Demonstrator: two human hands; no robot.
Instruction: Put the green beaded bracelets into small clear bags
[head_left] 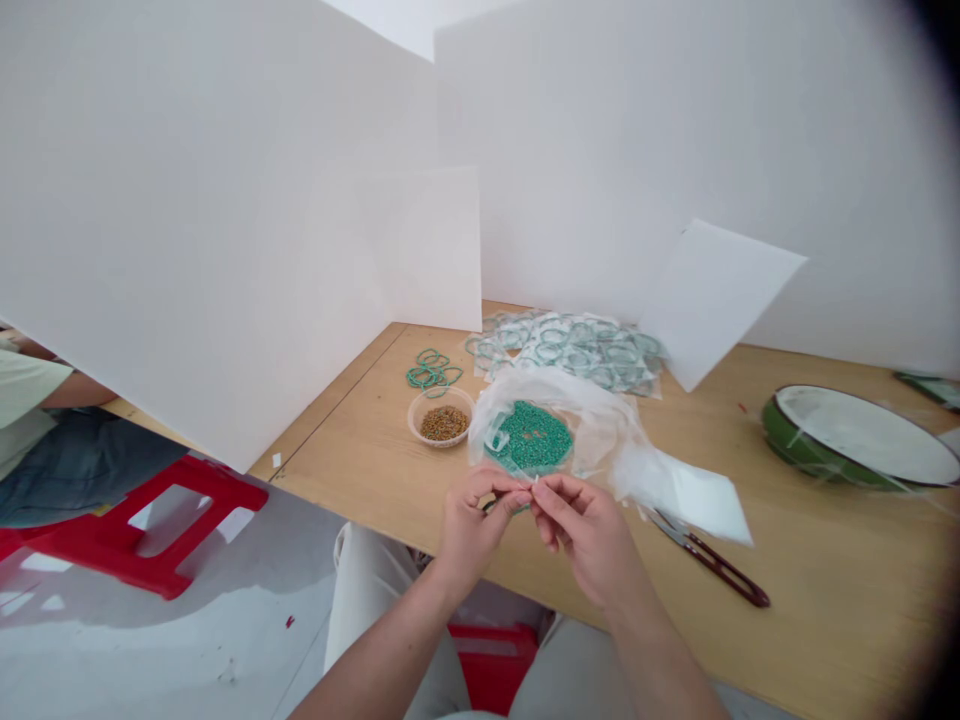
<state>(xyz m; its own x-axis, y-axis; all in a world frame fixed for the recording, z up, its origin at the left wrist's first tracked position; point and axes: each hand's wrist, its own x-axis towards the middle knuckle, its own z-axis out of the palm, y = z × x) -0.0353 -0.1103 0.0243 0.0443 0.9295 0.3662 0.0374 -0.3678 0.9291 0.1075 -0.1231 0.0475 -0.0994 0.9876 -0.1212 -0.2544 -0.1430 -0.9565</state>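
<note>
My left hand (474, 515) and my right hand (583, 525) meet fingertip to fingertip over the table's near edge. Both are closed in a pinch on a thin strand of green beads (519, 509), mostly hidden by the fingers. Just beyond them, a heap of small green beads (529, 440) lies in an open clear plastic bag (592, 395). To its left stands a round plastic tub (411, 425) holding brownish-gold beads (444, 423). Several green bead loops (433, 372) lie behind that tub. Thread snips (724, 570) with dark red handles rest right of my right hand.
Many bagged bracelets (574, 350) are piled at the back of the wooden table (832, 590). A green oval dish (862, 440) with a white inside stands at right. White panels (600, 160) enclose the back and left. Another person's arm (75, 388) and a red stool (150, 540) appear left.
</note>
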